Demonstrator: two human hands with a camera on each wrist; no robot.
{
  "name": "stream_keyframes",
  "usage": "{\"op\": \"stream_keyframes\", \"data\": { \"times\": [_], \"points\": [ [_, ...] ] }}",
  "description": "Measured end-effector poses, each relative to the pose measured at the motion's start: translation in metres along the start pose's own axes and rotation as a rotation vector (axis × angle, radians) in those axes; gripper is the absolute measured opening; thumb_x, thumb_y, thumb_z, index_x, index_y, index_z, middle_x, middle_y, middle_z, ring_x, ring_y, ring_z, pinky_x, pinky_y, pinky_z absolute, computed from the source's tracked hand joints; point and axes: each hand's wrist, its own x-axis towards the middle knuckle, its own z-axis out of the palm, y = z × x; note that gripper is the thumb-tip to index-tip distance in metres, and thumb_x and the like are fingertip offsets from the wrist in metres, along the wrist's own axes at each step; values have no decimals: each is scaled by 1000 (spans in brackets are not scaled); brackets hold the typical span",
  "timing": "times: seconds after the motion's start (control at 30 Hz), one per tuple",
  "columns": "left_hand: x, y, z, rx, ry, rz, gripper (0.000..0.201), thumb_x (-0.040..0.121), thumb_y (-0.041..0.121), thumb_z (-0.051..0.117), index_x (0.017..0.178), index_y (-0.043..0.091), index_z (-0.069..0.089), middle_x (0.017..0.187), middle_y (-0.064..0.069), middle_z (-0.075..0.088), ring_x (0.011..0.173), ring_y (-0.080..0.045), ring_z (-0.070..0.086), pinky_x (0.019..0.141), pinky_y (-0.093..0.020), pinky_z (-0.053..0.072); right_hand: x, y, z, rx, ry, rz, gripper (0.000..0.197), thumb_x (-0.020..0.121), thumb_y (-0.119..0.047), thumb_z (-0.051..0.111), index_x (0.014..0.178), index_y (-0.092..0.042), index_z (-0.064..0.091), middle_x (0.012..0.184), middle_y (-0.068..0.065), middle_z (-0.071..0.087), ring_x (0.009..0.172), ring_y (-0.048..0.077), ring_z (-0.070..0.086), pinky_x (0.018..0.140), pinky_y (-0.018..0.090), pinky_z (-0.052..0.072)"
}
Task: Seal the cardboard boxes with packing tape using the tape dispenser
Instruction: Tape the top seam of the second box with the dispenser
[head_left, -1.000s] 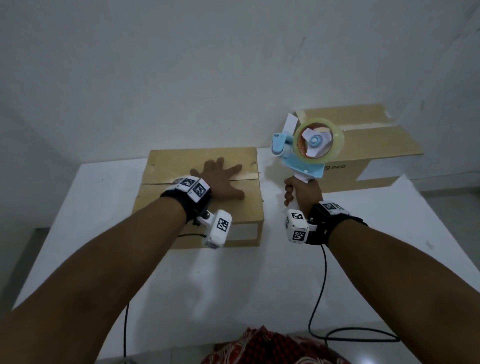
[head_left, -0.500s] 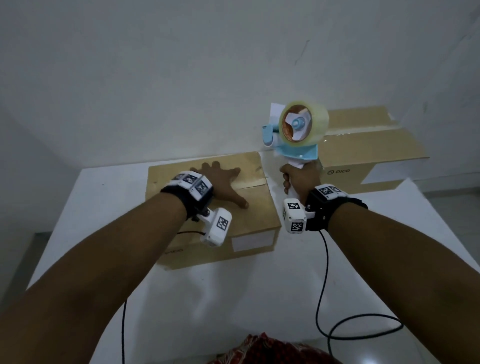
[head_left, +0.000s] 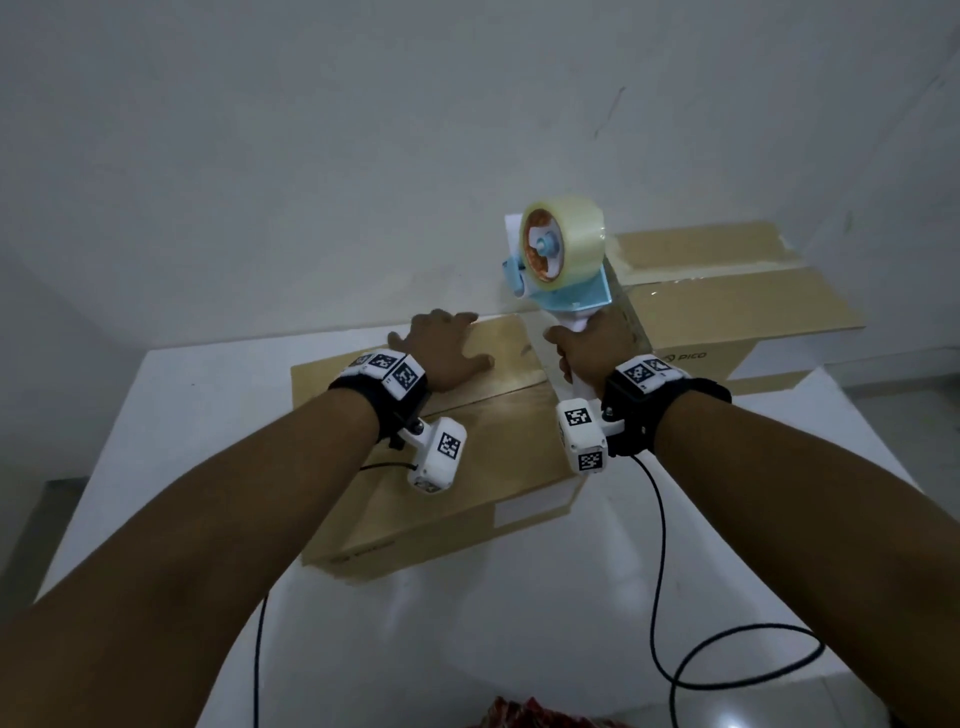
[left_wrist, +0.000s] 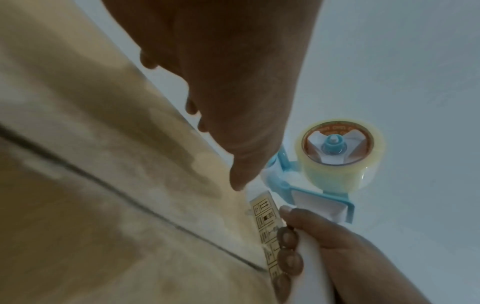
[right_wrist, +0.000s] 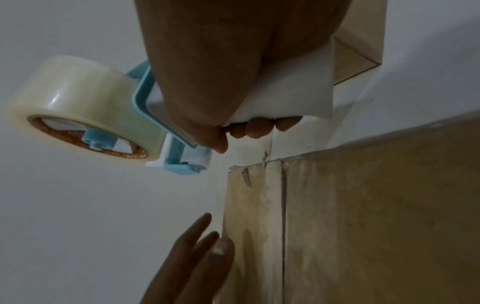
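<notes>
While left hand (head_left: 441, 348) lies flat on box (head_left: 467, 441), right hand (head_left: 592, 348) grips tape dispenser (head_left: 563, 260), far box (head_left: 727, 322) reads PICO

A white table (head_left: 218, 395) fills the lower half of the head view, its top smooth and faintly glossy. Behind it rises a plain white wall (head_left: 311, 156) with a few faint scuffs and a short dark mark high on the right. Two thin black cables lie on the tabletop: one (head_left: 727, 639) curls in a wide loop near the right front edge, the other (head_left: 257, 665) runs straight toward the near edge. A scrap of red patterned cloth (head_left: 524, 714) shows at the bottom edge. Grey floor (head_left: 36, 509) is visible at far left.
</notes>
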Motion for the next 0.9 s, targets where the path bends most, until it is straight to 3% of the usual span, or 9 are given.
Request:
{"op": "stream_keyframes", "data": {
  "times": [0.07, 0.13, 0.23, 0.37, 0.53, 0.6, 0.77, 0.9],
  "points": [
    [15, 5, -6, -170, 34, 57, 81, 86, 51, 64, 152, 25, 25, 152, -11, 36, 136, -30, 38, 110, -46, 33, 2, 0, 3, -48, -3, 0, 31, 83, -18, 67, 59, -7, 51, 53, 10, 55, 47, 27, 56, 50, 39, 50],
    [30, 9, -11, -272, -17, 79, 87, 84, 43, 71, 153, 18, 23, 151, -12, 38, 135, -28, 42, 108, -35, 36, 5, 2, 5, -99, -9, -17, 31, 81, -21, 67, 56, -10, 51, 52, 9, 54, 49, 29, 57, 52, 45, 52],
    [46, 10, -13, -264, -136, 78, 103, 75, 48, 78, 155, 21, 18, 155, -6, 34, 137, -25, 41, 110, -35, 36, 4, -3, 7, -134, -13, -16, 26, 82, -22, 66, 63, -10, 53, 55, 9, 56, 49, 28, 58, 53, 38, 52],
    [58, 7, -6, -230, -229, 100, 104, 74, 47, 79, 155, 27, 16, 156, -1, 34, 140, -21, 37, 113, -32, 30, 1, -8, 10, -182, -29, -43, 31, 85, -18, 62, 58, -10, 50, 57, 15, 59, 49, 29, 59, 52, 32, 47],
    [61, 8, -5, -227, -209, 91, 105, 75, 45, 80, 155, 22, 16, 154, -4, 37, 138, -23, 40, 109, -31, 31, 6, -17, 17, -252, -9, -82, 33, 84, -24, 61, 55, -19, 46, 67, 16, 60, 71, 39, 66, 71, 45, 55],
    [62, 9, -4, -204, -206, 81, 104, 75, 47, 79, 155, 18, 19, 156, -5, 34, 139, -23, 37, 110, -30, 30, 9, -23, 18, -232, 37, -80, 33, 81, -27, 63, 54, -17, 47, 65, 16, 60, 69, 41, 66, 69, 51, 58],
    [61, 9, 0, -263, -182, 47, 114, 69, 48, 83, 155, 16, 15, 155, -8, 36, 138, -26, 39, 108, -33, 34, 15, -35, 19, -310, 22, -112, 32, 82, -22, 61, 54, -12, 49, 65, 18, 62, 67, 40, 66, 66, 46, 57],
    [60, 8, 0, -349, -149, 44, 126, 64, 43, 87, 156, 21, 4, 148, -12, 44, 130, -29, 47, 101, -34, 41, 10, -33, 24, -359, 20, -152, 25, 84, -15, 62, 63, -10, 51, 80, 28, 66, 76, 42, 65, 72, 48, 56]
  ]
}}
